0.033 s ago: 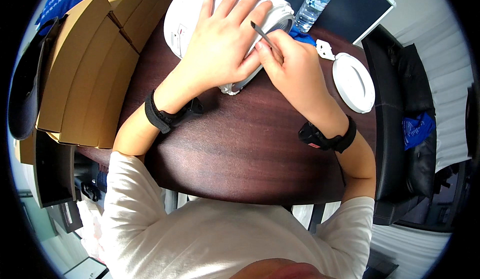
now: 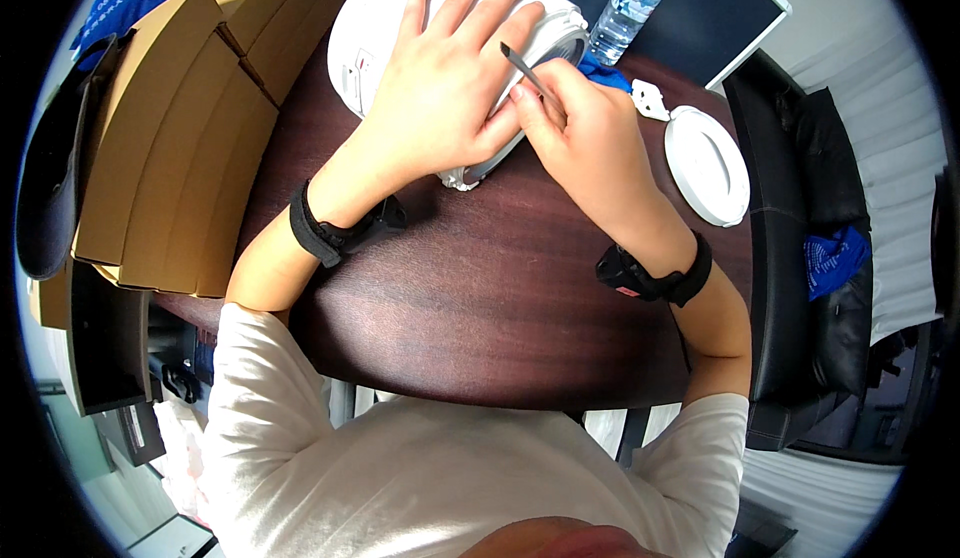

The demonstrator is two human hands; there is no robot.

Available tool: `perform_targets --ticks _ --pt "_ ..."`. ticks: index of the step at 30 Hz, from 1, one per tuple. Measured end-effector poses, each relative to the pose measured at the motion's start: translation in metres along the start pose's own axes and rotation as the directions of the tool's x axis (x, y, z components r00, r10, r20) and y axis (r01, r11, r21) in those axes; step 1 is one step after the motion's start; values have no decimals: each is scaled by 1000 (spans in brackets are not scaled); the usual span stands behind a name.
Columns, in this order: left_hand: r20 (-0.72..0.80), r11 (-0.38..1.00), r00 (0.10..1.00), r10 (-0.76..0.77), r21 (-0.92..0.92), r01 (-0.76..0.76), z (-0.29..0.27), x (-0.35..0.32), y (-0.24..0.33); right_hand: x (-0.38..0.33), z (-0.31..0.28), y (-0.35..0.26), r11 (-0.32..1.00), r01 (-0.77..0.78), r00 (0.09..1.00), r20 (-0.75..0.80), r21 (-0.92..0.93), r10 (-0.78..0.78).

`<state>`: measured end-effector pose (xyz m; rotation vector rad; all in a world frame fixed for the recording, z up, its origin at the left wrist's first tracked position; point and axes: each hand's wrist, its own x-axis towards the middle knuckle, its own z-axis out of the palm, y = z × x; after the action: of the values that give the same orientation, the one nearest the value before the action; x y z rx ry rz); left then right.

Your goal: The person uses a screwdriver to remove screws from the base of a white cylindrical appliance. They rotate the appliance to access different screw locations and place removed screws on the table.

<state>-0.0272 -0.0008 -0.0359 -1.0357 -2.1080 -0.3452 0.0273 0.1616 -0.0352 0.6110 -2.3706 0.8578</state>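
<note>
A white round appliance lies on its side at the far end of a dark wooden table. My left hand rests flat on its body with the fingers spread, holding it down. My right hand is closed around a thin grey metal tool, whose tip points up and to the left at the appliance's rim. Both wrists wear black bands. The part of the appliance under my hands is hidden.
A white oval lid and a small white part lie to the right. A water bottle and a blue cloth sit behind my right hand. Cardboard boxes stack along the left, and a black chair stands on the right.
</note>
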Motion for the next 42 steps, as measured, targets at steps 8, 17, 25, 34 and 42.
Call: perform_targets --ticks 8,17,25,34,42 --pt "8 1000 1000 -3 2 3 0 -1 0 0 -3 -2 999 27 999 -23 -36 -28" --pt "-15 1000 1000 24 14 -23 1 0 -1 1 1 -2 999 -11 999 -46 49 14" --pt "20 999 999 35 25 -35 -4 2 3 -15 -16 18 979 -200 978 44 -38 201" --pt "106 999 994 20 -31 -17 -6 4 0 -66 -4 67 944 -249 788 521 -217 328" --pt "105 1000 994 23 -22 -20 -6 2 -2 -67 40 74 960 42 817 563 -276 126"
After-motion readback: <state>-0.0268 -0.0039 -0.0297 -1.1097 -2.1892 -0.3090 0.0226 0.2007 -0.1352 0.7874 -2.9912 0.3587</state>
